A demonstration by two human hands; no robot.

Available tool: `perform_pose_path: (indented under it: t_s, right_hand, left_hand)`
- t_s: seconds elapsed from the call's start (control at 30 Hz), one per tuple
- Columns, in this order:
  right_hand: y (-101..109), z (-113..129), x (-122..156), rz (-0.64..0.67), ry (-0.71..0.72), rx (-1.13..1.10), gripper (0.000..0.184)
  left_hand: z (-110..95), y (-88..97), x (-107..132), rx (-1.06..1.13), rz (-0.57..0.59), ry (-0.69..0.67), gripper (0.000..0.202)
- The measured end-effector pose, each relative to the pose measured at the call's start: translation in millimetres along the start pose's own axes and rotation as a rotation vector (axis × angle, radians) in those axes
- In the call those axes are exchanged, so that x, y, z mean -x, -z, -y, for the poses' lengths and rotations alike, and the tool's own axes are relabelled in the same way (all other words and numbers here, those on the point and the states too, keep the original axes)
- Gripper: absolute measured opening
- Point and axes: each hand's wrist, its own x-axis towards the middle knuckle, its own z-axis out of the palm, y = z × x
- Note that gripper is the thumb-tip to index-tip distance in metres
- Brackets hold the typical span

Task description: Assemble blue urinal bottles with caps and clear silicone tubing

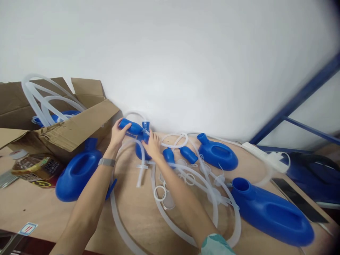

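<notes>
My left hand [118,134] is wrapped round the wide end of a blue plastic funnel-shaped adapter [134,128], held tilted above the table near the wall. At its narrow end, my right hand [153,146] pinches the end of a clear hose [145,131]; whether the two are joined is too small to tell. Behind and below my right hand stands a blue urinal bottle, mostly hidden. Two more blue adapters [188,154] lie right of my right hand, one partly covered by hoses. A loose hose end [140,166] hangs by my left wrist.
Blue urinal bottles [77,175] lie on both sides of the table. Coiled hoses [212,198], white rings [160,193] and clear caps spread across the middle. An open cardboard box [77,129] holds more hoses at left, beside a brown drink bottle [37,168]. A power strip [265,157] sits at right.
</notes>
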Motion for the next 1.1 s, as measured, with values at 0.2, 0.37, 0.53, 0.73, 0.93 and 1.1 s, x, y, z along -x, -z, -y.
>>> perform_pose_path:
  t_s: [0.2, 0.37, 0.53, 0.73, 0.93, 1.1]
  right_hand:
    - [50.0, -12.8, -7.6, 0.079, 0.3, -0.234, 0.05]
    - [94.9, -15.1, 1.2, 0.108, 0.364, -0.392, 0.033]
    - [117.6, -15.4, 17.3, -0.01, 0.416, -0.393, 0.022]
    - [111.5, -21.8, 24.0, -0.031, 0.332, -0.392, 0.024]
    - [120.8, -22.6, 33.3, 0.025, 0.354, -0.48, 0.023]
    - [130.4, -24.5, 41.7, -0.15, 0.404, -0.519, 0.04]
  left_hand:
    - [-35.9, 1.6, 38.0, 0.008, 0.051, -0.252, 0.067]
    - [-65.4, -4.9, 66.4, 0.004, 0.028, -0.346, 0.06]
    - [-87.3, -15.8, 87.0, 0.006, 0.003, -0.368, 0.057]
    - [-96.8, -26.9, 104.0, -0.051, -0.042, -0.296, 0.059]
    - [-103.7, -29.3, 116.6, -0.079, -0.083, -0.291, 0.057]
    - [-112.9, -33.5, 131.4, -0.039, -0.111, -0.3, 0.056]
